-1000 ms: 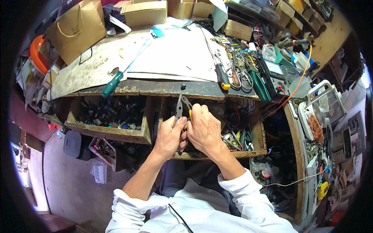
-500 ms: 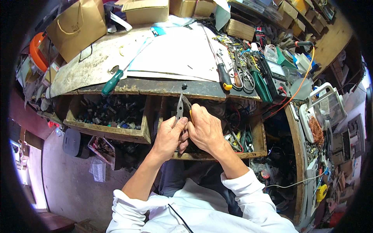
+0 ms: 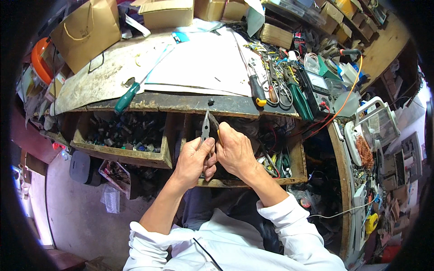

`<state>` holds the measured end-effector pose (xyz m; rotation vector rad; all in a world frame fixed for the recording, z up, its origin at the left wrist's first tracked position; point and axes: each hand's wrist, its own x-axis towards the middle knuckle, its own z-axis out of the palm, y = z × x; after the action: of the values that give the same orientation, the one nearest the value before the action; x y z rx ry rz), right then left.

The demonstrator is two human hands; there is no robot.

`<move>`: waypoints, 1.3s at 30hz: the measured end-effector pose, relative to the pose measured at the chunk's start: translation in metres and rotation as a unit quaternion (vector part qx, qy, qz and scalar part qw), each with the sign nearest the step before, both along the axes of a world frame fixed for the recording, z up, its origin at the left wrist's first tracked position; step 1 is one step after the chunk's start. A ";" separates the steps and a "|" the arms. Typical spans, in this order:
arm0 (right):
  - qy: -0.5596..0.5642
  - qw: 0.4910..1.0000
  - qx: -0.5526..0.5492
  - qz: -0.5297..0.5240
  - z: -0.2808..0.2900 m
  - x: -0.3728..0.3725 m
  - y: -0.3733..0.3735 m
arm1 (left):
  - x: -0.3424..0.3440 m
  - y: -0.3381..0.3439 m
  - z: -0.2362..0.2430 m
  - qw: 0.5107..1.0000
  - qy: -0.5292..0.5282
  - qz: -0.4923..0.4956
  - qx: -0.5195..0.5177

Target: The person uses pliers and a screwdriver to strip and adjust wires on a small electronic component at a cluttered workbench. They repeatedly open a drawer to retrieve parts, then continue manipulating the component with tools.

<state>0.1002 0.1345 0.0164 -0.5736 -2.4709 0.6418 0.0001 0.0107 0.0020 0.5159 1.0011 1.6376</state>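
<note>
The left hand (image 3: pixel 193 159) is curled tight around the long-nose pliers (image 3: pixel 205 131). The pliers point away, to the far side, and their thin tips look close together. I cannot tell if the tips pinch anything. The right hand (image 3: pixel 236 148) is closed in a fist around a dark tool with a yellow handle (image 3: pixel 219 137), just to the right of the pliers. Most of that tool is hidden.

Both hands are close together over the open right drawer (image 3: pixel 239 182), near the edge of the workbench (image 3: pixel 167 102). A small black piece (image 3: pixel 211 102) sits on that edge, just past the pliers' tips. A green-handled screwdriver (image 3: pixel 127 98) lies far to the left, and a black-and-yellow screwdriver (image 3: pixel 257 90) lies to the right. The left drawer (image 3: pixel 122 152) is full of small parts.
</note>
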 end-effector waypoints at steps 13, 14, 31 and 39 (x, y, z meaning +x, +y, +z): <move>0.050 0.991 -0.113 0.051 -0.003 -0.002 0.001 | -0.001 -0.003 0.007 1.000 -0.019 -0.012 0.003; 0.042 0.989 -0.135 0.053 -0.002 -0.002 0.001 | -0.001 -0.003 0.007 1.000 -0.021 -0.012 0.002; 0.075 0.948 -0.290 0.110 -0.015 -0.001 0.013 | -0.003 -0.005 0.008 0.999 -0.041 -0.025 0.010; 0.061 0.886 -0.445 0.118 -0.008 0.000 0.013 | -0.006 -0.005 0.006 0.997 -0.062 -0.035 0.014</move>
<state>0.1002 0.1473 0.0088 -0.5148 -2.0290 1.8796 -0.0055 0.0053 0.0083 0.4567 0.8601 1.6026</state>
